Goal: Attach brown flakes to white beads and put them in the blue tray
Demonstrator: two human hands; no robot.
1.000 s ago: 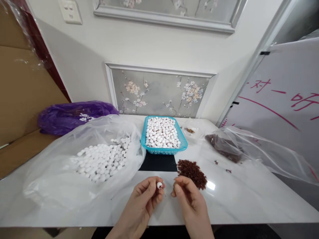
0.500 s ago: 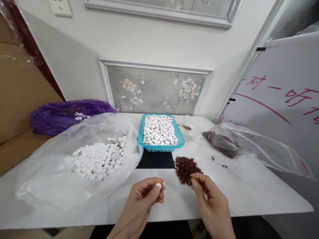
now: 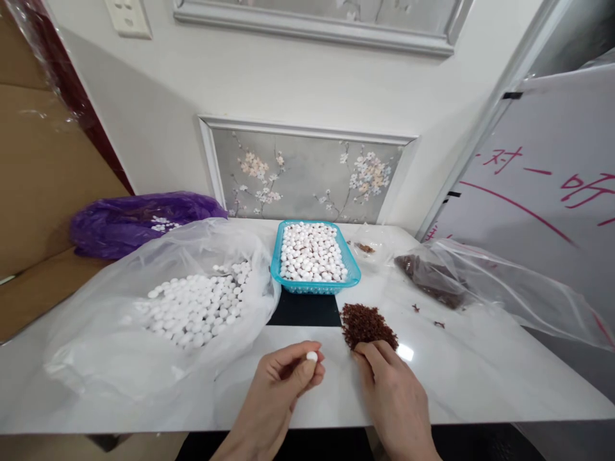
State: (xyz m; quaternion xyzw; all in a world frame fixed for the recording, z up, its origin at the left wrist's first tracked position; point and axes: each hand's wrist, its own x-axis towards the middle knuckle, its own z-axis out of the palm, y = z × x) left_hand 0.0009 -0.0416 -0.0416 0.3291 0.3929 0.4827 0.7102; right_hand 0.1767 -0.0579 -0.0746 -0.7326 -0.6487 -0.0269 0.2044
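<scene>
Between thumb and fingers, my left hand (image 3: 281, 387) pinches a small round white ball (image 3: 312, 356) above the front of the table. My right hand (image 3: 396, 390) is at the near edge of a pile of small dark red-brown pieces (image 3: 366, 320), fingertips pressed together against it. What those fingertips hold, if anything, is hidden. Beyond both hands stands a blue plastic basket (image 3: 354, 280) filled with white balls (image 3: 312, 253), with reddish-brown bits showing among them. A clear plastic bag (image 3: 100, 346) on the left holds many loose white balls (image 3: 196, 314).
A purple bag (image 3: 106, 224) with small white pieces lies at the back left beside cardboard (image 3: 43, 160). On the right is a clear bag of dark brown material (image 3: 432, 282). Stray brown bits (image 3: 439, 324) lie on the white table (image 3: 485, 371). A black patch (image 3: 302, 310) shows before the basket.
My right hand has moved left along the near edge of the pile and turned more palm-down. My left hand still holds the white ball. The view has shifted slightly.
</scene>
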